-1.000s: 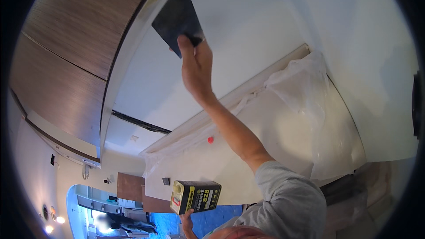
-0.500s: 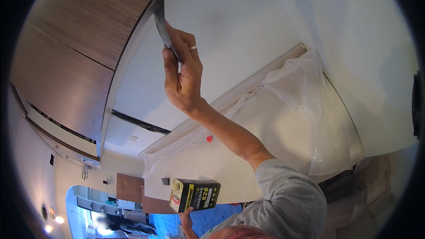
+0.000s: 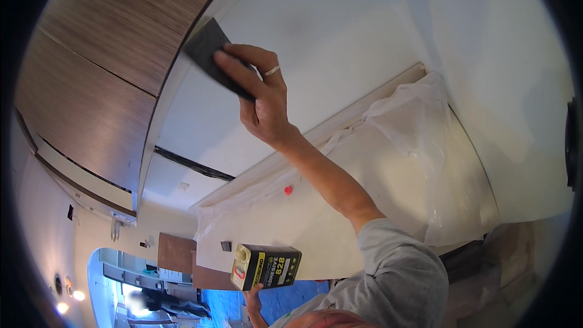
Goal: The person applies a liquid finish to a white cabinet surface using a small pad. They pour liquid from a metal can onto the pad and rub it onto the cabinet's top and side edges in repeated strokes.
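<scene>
My right hand [image 3: 264, 94] is raised, a ring on one finger, closed around a thin dark grey flat spreader [image 3: 214, 54]. The spreader's far edge overlaps the pale strip along the wood-grain cabinet [image 3: 109, 30]; whether it touches is unclear. Behind it stretches a smooth white panel [image 3: 328, 30]. Low in the view, my left hand [image 3: 253, 297] grips the lower part of a black and yellow rectangular glue tin [image 3: 267, 267]. The tin's round opening shows at its pale top; some of the left fingers are hidden.
A cream board [image 3: 340, 231] lies below the white panel, with crumpled clear plastic sheeting [image 3: 407, 109] along it. On the board are a red cap [image 3: 288, 190] and a small dark block [image 3: 226, 246]. A dark gap [image 3: 194, 163] crosses the panel. Blue covering [image 3: 273, 304] shows beneath.
My right hand has turned, so the spreader shows its broad face instead of its edge. The spreader has come lower, away from the upper cabinet edge. The left hand and tin hardly moved.
</scene>
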